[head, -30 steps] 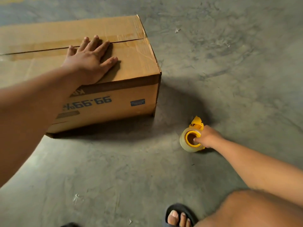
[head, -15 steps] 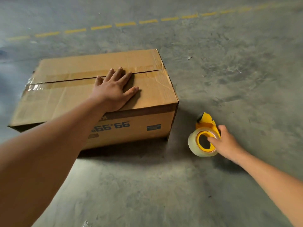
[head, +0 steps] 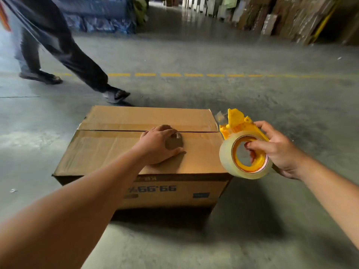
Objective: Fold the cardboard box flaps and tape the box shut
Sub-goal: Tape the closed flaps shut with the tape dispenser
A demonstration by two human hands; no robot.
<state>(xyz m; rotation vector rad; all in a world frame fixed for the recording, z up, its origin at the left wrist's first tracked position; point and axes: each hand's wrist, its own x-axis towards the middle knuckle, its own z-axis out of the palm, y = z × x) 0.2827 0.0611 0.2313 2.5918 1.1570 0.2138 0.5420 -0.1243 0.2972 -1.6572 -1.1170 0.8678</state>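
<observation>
A brown cardboard box (head: 108, 152) lies on the concrete floor with its two top flaps folded down and meeting at a dark seam. My left hand (head: 158, 145) rests flat on the near flap just below the seam, fingers spread. My right hand (head: 279, 150) holds a yellow tape dispenser (head: 243, 152) with a roll of clear tape, lifted in the air just right of the box's right edge, thumb through the roll's core. The dispenser's yellow blade end points up and away.
Another person's legs (head: 64, 55) in dark trousers stride across the floor behind the box's far left corner. A dashed yellow line (head: 194, 75) crosses the floor beyond. Stacked cardboard (head: 291, 18) stands at the far right, blue-wrapped goods (head: 101, 18) at the far left.
My right hand has lifted the tape dispenser off the floor up to the box's right edge. The view tilted up, showing a person walking past. My left hand stayed on the flap.
</observation>
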